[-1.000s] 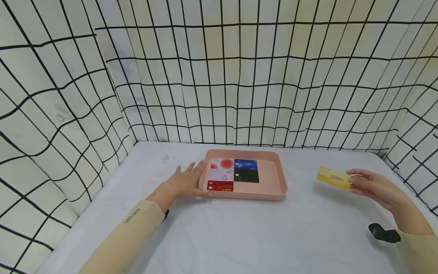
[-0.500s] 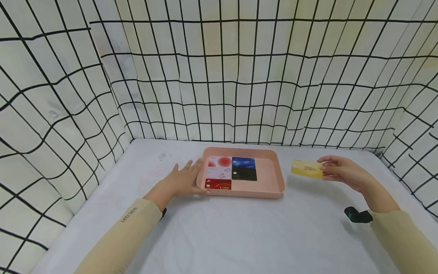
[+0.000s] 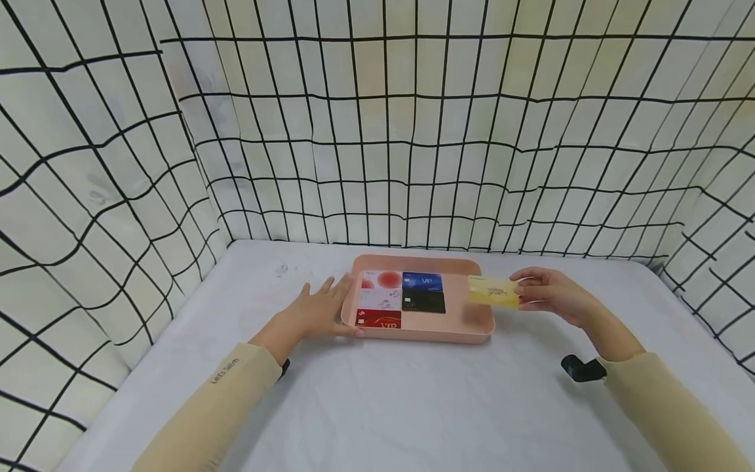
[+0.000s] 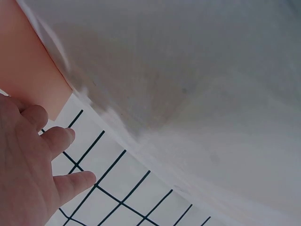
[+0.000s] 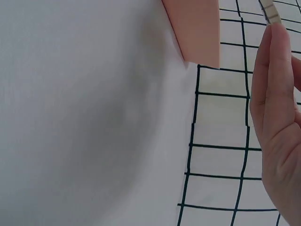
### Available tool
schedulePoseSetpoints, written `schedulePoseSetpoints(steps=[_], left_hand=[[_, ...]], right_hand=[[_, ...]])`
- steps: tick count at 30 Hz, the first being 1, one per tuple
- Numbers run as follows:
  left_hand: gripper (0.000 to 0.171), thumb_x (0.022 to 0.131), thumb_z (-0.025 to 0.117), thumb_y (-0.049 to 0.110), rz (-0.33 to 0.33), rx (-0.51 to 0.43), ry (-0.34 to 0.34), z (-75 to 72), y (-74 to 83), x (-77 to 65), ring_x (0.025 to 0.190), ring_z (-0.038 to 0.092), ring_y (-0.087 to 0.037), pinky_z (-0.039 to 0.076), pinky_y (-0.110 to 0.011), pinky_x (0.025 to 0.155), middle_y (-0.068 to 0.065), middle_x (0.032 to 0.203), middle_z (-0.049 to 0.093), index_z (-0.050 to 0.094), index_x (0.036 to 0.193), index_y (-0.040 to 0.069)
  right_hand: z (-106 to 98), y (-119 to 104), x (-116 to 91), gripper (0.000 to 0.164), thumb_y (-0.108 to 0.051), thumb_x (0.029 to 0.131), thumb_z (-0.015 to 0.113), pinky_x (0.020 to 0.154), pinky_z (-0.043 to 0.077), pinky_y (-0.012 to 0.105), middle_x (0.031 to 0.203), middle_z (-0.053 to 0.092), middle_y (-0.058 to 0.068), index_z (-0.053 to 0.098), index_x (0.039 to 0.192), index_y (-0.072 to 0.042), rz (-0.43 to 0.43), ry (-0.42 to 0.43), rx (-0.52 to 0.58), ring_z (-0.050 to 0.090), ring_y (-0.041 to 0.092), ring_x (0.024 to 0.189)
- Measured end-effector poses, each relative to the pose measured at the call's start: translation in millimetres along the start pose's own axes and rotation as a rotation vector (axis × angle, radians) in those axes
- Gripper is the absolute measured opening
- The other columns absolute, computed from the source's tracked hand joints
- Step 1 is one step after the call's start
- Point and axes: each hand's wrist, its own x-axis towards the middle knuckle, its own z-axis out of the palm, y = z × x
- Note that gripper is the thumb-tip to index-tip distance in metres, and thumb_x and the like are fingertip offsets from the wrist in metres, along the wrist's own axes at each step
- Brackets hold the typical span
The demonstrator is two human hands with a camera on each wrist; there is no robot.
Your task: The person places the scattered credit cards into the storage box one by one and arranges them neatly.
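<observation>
A pink tray (image 3: 460, 335) lies on the white-covered table. In its left part are several cards: two pale ones with red patterns (image 3: 379, 299), a red VIP card (image 3: 379, 319), a blue VIP card (image 3: 422, 282) and a black VIP card (image 3: 423, 301). My left hand (image 3: 318, 311) rests against the tray's left side, fingers spread and thumb along the front corner. Over the tray's right end, my right hand (image 3: 551, 295) pinches a yellow card (image 3: 493, 292) by its right edge between thumb and fingers. The right wrist view catches only this card's edge (image 5: 270, 11).
Black wire grid (image 3: 407, 144) over white sheeting walls the table in at the back and both sides. White cloth (image 3: 413, 400) covers the tabletop in front of the tray. A dark wrist camera (image 3: 582, 368) sits by the right sleeve.
My right hand has carried the yellow card leftward, from the table's right side to over the tray's right end. The left hand stays at the tray's left side.
</observation>
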Motion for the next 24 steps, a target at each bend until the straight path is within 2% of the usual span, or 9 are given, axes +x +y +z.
schedulePoseSetpoints(steps=[6, 11, 16, 24], left_hand=[[0.121, 0.083, 0.068, 0.072, -0.008, 0.001, -0.003, 0.7, 1.1, 0.5, 0.155, 0.012, -0.040, 0.006, -0.071, 0.117, -0.013, 0.171, 0.014, 0.009, 0.165, 0.005], [0.120, 0.083, 0.067, 0.073, -0.007, 0.003, -0.001, 0.3, 1.8, 0.1, 0.155, 0.012, -0.040, 0.006, -0.071, 0.117, -0.013, 0.171, 0.014, 0.010, 0.165, 0.005], [0.121, 0.083, 0.067, 0.074, -0.011, 0.004, 0.000, 1.0, 0.7, 1.0, 0.155, 0.012, -0.040, 0.006, -0.071, 0.117, -0.012, 0.171, 0.014, 0.009, 0.165, 0.006], [0.122, 0.082, 0.066, 0.075, -0.012, 0.006, -0.007, 2.1, -0.8, 1.7, 0.155, 0.010, -0.039, 0.006, -0.070, 0.118, -0.011, 0.171, 0.012, 0.009, 0.165, 0.007]], right_hand=[[21.8, 0.6, 10.3, 0.039, -0.005, 0.104, 0.058, 0.083, 0.060, 0.029, 0.110, 0.066, 0.007, 0.043, 0.136, 0.013, -0.014, -0.024, 0.053, 0.068, 0.014, 0.092], [39.0, -1.4, 18.6, 0.043, -0.003, 0.104, 0.056, 0.082, 0.060, 0.028, 0.111, 0.064, 0.008, 0.041, 0.141, 0.014, -0.004, -0.031, 0.079, 0.068, 0.013, 0.091], [50.5, -6.4, 25.0, 0.044, -0.001, 0.105, 0.055, 0.080, 0.060, 0.026, 0.109, 0.060, 0.009, 0.041, 0.144, 0.013, 0.001, -0.018, 0.054, 0.065, 0.012, 0.087], [70.4, -8.9, 36.2, 0.038, 0.005, 0.103, 0.052, 0.078, 0.060, 0.028, 0.110, 0.046, 0.014, 0.048, 0.141, 0.010, -0.020, -0.075, -0.018, 0.059, 0.020, 0.090]])
